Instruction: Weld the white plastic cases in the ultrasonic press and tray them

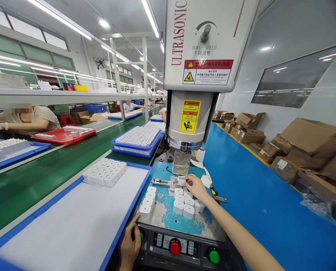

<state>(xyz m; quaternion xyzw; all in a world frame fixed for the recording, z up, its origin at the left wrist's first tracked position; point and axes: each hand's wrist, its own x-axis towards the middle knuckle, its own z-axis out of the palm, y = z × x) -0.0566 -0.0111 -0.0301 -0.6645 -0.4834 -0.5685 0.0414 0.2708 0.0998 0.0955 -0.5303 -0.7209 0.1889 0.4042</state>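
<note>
White plastic block [181,181] is sitting in the fixture under the welder horn [181,162]; I am watching my right hand [194,187] pinching it, fingertips partly hiding it. My left hand [130,246] is covering the left green button [141,236], fingers curled, thumb cut off from view.

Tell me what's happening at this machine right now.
A person works at an ultrasonic press. Their right hand sets a small white part on the fixture under the press head. Their left hand rests at the green button on the control panel. More white parts wait on the machine's base plate.
</note>
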